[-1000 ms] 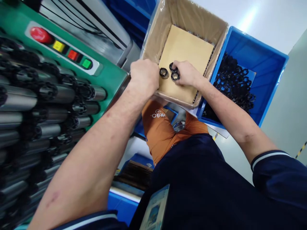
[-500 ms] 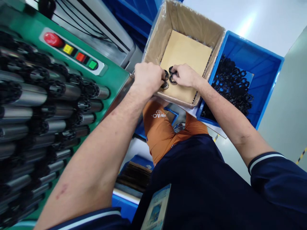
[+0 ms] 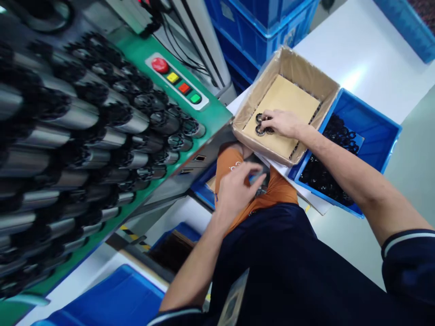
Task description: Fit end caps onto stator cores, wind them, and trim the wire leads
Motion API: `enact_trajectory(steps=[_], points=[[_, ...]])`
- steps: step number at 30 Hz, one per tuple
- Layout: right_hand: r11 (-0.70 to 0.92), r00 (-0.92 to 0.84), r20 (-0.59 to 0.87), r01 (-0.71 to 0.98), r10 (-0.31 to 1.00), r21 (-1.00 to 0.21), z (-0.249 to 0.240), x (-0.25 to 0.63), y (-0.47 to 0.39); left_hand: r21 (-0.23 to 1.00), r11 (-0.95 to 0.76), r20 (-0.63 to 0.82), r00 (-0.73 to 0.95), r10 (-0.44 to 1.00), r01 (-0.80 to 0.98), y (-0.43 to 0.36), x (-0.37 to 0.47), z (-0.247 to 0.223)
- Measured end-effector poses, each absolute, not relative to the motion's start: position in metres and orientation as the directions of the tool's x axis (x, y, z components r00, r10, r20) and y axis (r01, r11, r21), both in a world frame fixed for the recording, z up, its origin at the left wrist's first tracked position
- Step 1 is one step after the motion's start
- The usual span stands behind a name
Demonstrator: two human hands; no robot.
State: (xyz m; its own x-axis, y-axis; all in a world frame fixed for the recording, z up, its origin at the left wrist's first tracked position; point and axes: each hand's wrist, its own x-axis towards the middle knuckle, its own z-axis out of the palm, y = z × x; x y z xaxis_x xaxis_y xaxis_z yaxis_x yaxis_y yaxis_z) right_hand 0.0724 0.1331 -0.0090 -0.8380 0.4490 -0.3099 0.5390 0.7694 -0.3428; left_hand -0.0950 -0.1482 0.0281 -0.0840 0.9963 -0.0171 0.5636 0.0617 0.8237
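Black rings, small, round and hollow, sit clustered on tan cardboard inside the carton. The right hand touches them, its pinch unclear; the left hand curves, thumb and fingertips parted.

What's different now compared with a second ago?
The left hand has let go of the black rings and drawn back out of the lined box towards the person, over the orange trousers. The head view has shifted too. The right hand is still at the rings on the cardboard sheet, and the blue bin remains beside the box.
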Motion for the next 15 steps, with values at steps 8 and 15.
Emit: enact_trajectory(steps=[8,15], points=[[0.791,-0.824,-0.426,0.523,0.374,-0.318,0.007,0.04,0.154,0.789,0.315,0.054,-0.571,0.819,0.527,-0.322,-0.129,0.018],[0.82,-0.875,-0.313,0.466,0.37,-0.333,0.057,0.048,0.142,0.755,0.473,0.467,-0.879,0.099,0.454,-0.393,-0.22,0.023]])
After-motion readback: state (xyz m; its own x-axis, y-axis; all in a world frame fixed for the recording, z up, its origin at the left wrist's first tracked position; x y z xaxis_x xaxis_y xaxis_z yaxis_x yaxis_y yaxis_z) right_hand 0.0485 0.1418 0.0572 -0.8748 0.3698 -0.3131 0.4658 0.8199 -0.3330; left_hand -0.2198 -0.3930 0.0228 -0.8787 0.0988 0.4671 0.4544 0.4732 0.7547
